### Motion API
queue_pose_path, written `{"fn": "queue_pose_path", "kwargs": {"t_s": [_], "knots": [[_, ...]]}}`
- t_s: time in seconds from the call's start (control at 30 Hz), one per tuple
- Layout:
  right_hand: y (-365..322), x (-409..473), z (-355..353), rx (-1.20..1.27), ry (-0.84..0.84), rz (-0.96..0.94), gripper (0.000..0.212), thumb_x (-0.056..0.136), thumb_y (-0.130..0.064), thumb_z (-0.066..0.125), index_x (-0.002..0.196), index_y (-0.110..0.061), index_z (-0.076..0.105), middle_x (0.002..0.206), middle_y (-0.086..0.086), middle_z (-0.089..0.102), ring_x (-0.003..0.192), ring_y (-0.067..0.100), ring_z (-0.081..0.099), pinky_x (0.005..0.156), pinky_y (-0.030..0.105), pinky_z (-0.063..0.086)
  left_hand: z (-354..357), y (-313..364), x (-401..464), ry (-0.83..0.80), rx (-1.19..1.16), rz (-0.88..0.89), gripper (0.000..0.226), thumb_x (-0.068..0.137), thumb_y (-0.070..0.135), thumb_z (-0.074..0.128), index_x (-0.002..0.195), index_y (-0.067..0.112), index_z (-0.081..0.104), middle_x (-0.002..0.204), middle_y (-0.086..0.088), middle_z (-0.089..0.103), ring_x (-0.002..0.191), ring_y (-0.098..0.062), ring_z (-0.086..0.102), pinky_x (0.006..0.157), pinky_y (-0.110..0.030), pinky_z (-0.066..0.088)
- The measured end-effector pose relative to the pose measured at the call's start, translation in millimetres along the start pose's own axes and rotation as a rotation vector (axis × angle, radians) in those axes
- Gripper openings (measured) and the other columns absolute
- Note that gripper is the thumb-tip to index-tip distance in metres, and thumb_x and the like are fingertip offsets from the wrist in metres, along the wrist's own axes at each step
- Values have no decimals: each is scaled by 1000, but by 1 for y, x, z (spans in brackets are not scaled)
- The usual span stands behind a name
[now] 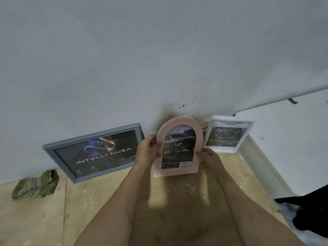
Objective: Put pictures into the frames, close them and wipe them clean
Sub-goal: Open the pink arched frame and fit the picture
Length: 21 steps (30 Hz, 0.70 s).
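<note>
1. Frames counted: 3, upright along plywood floor point(53, 219) back edge: grey rectangular frame point(48, 148), pink arched frame point(199, 137) (ribbed), white rectangular frame point(248, 132).
2. Left hand point(148, 150), right hand point(210, 156) gripping pink frame's sides.
3. Cloths: 1, green cloth point(36, 186), crumpled.

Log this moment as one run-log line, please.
stage: placing | left hand + right hand: grip pink arched frame, upright, picture inside | grey frame, white frame: against wall | green cloth: untouched

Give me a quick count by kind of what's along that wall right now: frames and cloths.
Picture frames: 3: grey frame, pink arched frame, white frame
Cloths: 1: green cloth
Total: 4

The pink arched frame is held by the left hand and right hand.
</note>
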State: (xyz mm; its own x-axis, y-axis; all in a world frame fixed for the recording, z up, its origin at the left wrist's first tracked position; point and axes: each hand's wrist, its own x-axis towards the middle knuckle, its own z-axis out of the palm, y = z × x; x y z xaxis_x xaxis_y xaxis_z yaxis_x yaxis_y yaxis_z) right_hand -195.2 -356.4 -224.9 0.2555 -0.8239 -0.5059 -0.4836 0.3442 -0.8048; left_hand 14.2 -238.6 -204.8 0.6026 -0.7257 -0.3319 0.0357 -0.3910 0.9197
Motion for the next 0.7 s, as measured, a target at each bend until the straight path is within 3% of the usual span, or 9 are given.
{"fn": "queue_pose_path", "kwargs": {"t_s": [0.07, 0.13, 0.23, 0.37, 0.47, 0.53, 0.6, 0.67, 0.7], "knots": [[1, -19, -2, 2, -103, -74, 33, 89, -17, 64, 122, -21, 61, 115, 3, 66, 101, 20, 63, 79, 29, 49, -24, -2, -22, -76, -84, 23, 17, 97, 5, 58, 111, 9, 68, 94, -14, 69, 81, -26, 66, 76, -47, 60], [-2, -40, -1, -16, -176, -178, 25, 88, -15, 64, 109, -28, 67, 109, -1, 71, 101, 17, 65, 84, 31, 52, -47, -9, -38, -97, -159, 19, 18, 96, 2, 59, 110, 9, 68, 87, -17, 64, 79, -25, 64, 72, -39, 63], [-12, -88, 21, -5, -222, -341, 21, 87, -15, 67, 96, -34, 71, 97, -6, 75, 93, 15, 69, 86, 37, 56, -84, -26, -70, 26, -177, -11, 16, 98, 6, 58, 105, 14, 69, 76, -9, 53, 72, -21, 54, 61, -30, 60], [-15, -134, 63, -347, -25, -606, 9, 88, -35, 64, 83, -31, 70, 77, -14, 70, 72, 6, 66, 65, 23, 54, -114, -29, -104, 222, -252, -163, 29, 102, 31, 53, 97, 8, 71, 79, -7, 70, 62, -22, 67, 51, -29, 55], [7, -174, 104, -697, 152, -930, 12, 86, -36, 61, 86, -26, 68, 79, -11, 65, 71, 12, 61, 56, 28, 50, -149, -31, -148, 143, -460, -291, 37, 100, 38, 54, 104, 3, 66, 73, -8, 66, 59, -18, 70, 50, -30, 59], [23, -195, 127, -757, 128, -1083, 16, 82, -31, 58, 85, -23, 71, 84, -5, 67, 74, 20, 62, 61, 29, 47, -167, -46, -169, 120, -459, -354, 30, 101, 21, 56, 114, -4, 62, 71, -8, 65, 52, -14, 69, 51, -29, 60], [44, -207, 143, -777, -4, -1149, 24, 76, -36, 58, 87, -25, 75, 93, -2, 71, 82, 23, 66, 71, 32, 49, -183, -66, -192, 150, -489, -396, 25, 99, 5, 54, 118, -11, 58, 61, -8, 67, 44, -13, 66, 47, -27, 59], [62, -214, 151, -764, -97, -1051, 41, 68, -45, 54, 99, -28, 75, 113, 4, 68, 100, 26, 65, 87, 34, 47, -199, -96, -214, 163, -479, -414, 24, 98, -1, 53, 116, -15, 58, 62, -11, 72, 51, -19, 71, 48, -29, 59], [69, -216, 150, -733, -93, -911, 48, 69, -44, 53, 109, -26, 72, 122, 7, 63, 109, 27, 60, 95, 37, 43, -204, -109, -223, 150, -475, -418, 24, 97, -1, 53, 116, -15, 59, 69, -14, 74, 58, -22, 74, 52, -30, 60]]}}
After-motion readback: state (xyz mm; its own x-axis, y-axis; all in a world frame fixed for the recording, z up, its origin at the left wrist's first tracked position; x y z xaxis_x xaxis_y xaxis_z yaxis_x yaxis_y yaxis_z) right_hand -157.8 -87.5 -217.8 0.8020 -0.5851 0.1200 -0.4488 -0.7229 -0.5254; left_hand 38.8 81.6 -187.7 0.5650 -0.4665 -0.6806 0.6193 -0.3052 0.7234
